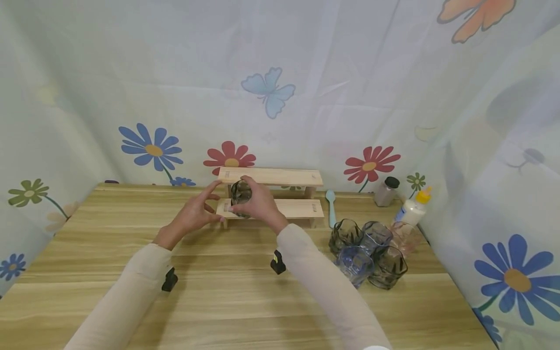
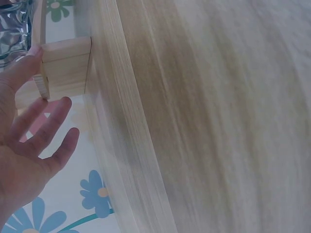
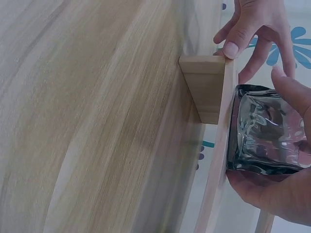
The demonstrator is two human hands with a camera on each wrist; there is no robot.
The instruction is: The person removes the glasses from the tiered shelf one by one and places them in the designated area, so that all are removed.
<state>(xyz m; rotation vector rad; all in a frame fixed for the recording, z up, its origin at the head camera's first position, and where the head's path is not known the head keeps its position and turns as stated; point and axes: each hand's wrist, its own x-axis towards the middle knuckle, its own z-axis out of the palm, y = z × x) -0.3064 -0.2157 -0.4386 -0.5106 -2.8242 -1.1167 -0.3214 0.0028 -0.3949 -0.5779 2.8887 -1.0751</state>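
Note:
A two-step wooden rack point(image 1: 297, 209) stands at the back of the table. My right hand point(image 1: 261, 201) grips a dark, smoky glass tumbler point(image 1: 241, 194) between thumb and fingers, at the left end of the lower step. In the right wrist view, the base of this tumbler point(image 3: 267, 131) is right at the step's board point(image 3: 221, 141), and the fingers lie around its side. My left hand point(image 1: 192, 214) is at the rack's left end with fingers spread. Its thumb point(image 3: 232, 47) touches the corner of the lower board, while the other fingers extend behind it.
Several tumblers, dark point(image 1: 388, 267), blue point(image 1: 355, 265) and pinkish point(image 1: 404, 238), stand grouped at the right. Behind them are a light blue spoon point(image 1: 331, 206), a black-capped jar point(image 1: 387, 192) and a white bottle with a yellow cap point(image 1: 412, 210). A flowered curtain point(image 1: 197, 97) hangs behind the table.

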